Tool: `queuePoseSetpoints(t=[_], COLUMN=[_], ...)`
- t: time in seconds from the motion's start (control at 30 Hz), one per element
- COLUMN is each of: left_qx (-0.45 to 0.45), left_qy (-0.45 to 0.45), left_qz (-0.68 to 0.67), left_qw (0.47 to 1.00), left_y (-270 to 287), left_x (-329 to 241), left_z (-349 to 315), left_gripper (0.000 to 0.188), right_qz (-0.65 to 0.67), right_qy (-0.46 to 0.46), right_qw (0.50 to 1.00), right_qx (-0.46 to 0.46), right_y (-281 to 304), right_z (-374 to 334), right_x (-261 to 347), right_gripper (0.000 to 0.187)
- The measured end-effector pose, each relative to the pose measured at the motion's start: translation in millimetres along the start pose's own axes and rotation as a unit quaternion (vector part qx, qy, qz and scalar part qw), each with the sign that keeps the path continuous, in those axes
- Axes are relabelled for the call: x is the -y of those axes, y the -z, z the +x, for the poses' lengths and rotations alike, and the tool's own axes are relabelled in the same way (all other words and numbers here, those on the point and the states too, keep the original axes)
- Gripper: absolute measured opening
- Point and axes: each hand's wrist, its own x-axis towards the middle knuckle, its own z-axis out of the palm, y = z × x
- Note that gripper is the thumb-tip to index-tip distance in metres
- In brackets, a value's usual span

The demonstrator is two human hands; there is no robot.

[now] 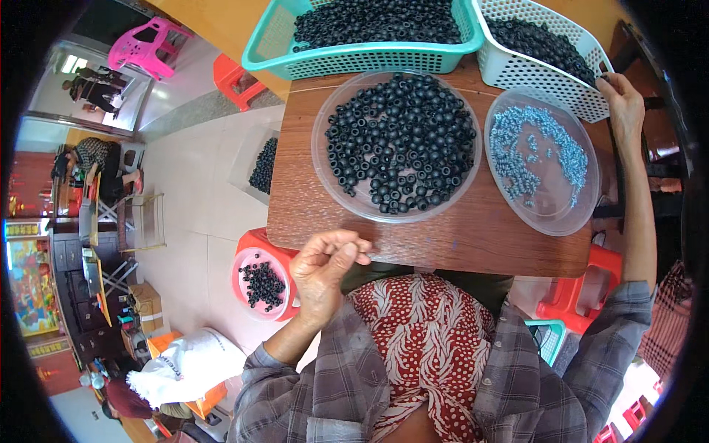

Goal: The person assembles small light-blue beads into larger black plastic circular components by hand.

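I look down on a brown wooden desk that carries everything in front of me. At its far edge sits a teal basket heaped with black beads, and just to its right, touching it, a white basket holding more black beads. Nearer me lies a big clear tray with black beads spread loosely across its floor; beside it on the right, close but apart as far as I can tell, is a second clear tray with a thin scatter of pale blue beads. My right hand is stretched out to the far right, its fingers curled over the rim of the white basket, so that grip is pressed onto the basket's edge. My left hand hovers at the near left corner of the desk, just below the big tray, fingers drawn together with thumb against fingertips; the grip is pinched, but whatever it pinches is too small for me to make out. Left of the desk, down below, a pink bowl with a few black beads rests on a red stool, and a clear tub with more black beads stands further back on the pale floor.
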Motion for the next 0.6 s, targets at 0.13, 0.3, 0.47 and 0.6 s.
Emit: queuePoseSetpoints(t=[0.13, 0.3, 0.47, 0.6], left_qx=[-0.035, -0.049, -0.048, -0.050], left_qy=[-0.008, 0.006, 0.008, 0.020], left_qz=[0.009, 0.016, 0.004, -0.001], left_qw=[0.999, 0.999, 0.999, 0.999], left_y=[12.4, 17.6, 21.0, 23.1], left_x=[-9.9, -9.8, -5.6, -2.8], left_z=[3.9, 11.2, 11.4, 12.5], left_gripper=[0.012, 0.013, 0.013, 0.013], right_qz=[-0.071, -0.200, -0.233, -0.238], right_qy=[-0.022, 0.000, 0.038, 0.050], right_qw=[0.997, 0.980, 0.972, 0.970], right_qx=[0.017, 0.017, -0.001, 0.004], right_y=[-1.2, -5.6, -11.4, -13.3], right_z=[37.2, 64.8, 77.8, 77.0], right_x=[-27.6, -42.8, -61.4, -59.4], right_gripper=[0.036, 0.034, 0.032, 0.033])
